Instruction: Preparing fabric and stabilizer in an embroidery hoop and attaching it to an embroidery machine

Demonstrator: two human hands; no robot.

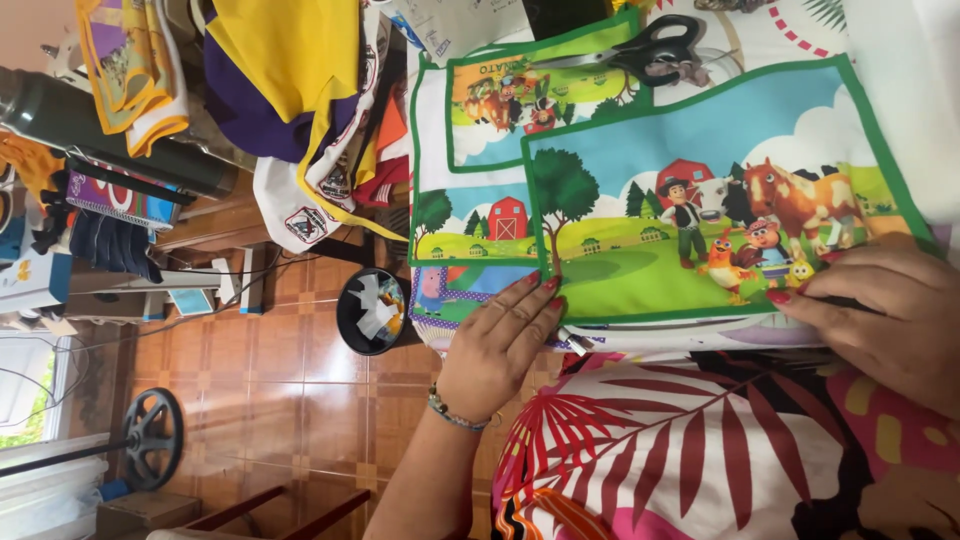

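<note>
A printed fabric panel (700, 190) with a cartoon farm scene and a green border lies on top of a pile of similar panels (470, 215). My left hand (505, 335) rests flat on the panel's lower left corner, fingers spread, red nails, a bracelet at the wrist. My right hand (885, 300) presses down on the panel's lower right edge, fingertips on the green border. Neither hand grips anything. Black-handled scissors (650, 48) lie at the top of the pile, away from both hands.
A heap of yellow, purple and white garments (290, 90) sits to the left. A black bin (372, 312) with paper scraps stands on the orange tiled floor (270, 390). My leaf-patterned clothing (700, 450) fills the lower right. A wheel (152, 438) is at lower left.
</note>
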